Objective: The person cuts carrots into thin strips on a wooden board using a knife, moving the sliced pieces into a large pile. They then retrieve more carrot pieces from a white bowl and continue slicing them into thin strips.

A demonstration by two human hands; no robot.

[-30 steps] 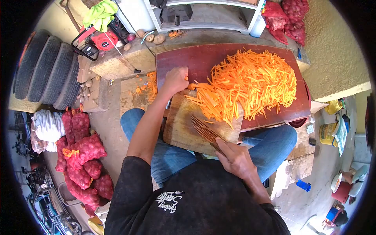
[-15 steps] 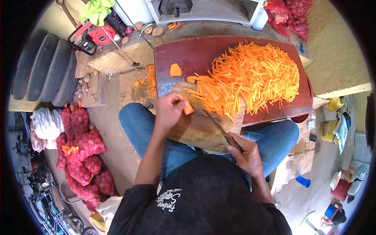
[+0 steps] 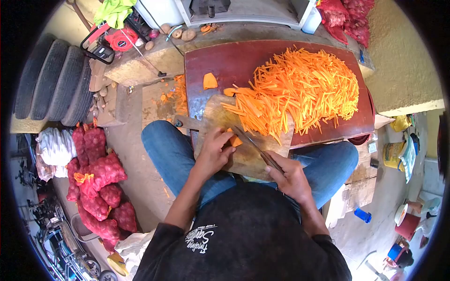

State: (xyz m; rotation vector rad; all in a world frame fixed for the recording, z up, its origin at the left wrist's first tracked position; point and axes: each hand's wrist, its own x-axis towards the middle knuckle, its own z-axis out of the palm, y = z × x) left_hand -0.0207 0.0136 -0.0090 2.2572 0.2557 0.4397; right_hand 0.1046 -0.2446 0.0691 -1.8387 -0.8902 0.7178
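A pale brown wooden cutting board (image 3: 248, 164) lies over the near edge of the dark red wooden desk (image 3: 225, 61), towards its near left corner. Above the board, the left hand (image 3: 216, 152) has its grip clamped on a cut orange carrot chunk (image 3: 236, 141), fingers and thumb at the chunk's left side. The right hand (image 3: 291, 177) has its grip closed around the handle of a knife with a long, dark metal blade (image 3: 251, 139). The blade slants up and leftward, its front part just beside the held chunk; whether they touch cannot be told.

A large heap of thin orange carrot sticks (image 3: 309, 93) covers much of the desk's right half, reaching towards its far edge and spilling onto the right part of the board. A second, loose orange chunk (image 3: 210, 81) lies near the desk's left edge, and a small rounded orange piece (image 3: 229, 92) sits beside the heap, by the board's far edge. Red mesh sacks (image 3: 101, 187) lie on the floor, well apart from the desk's left edge.
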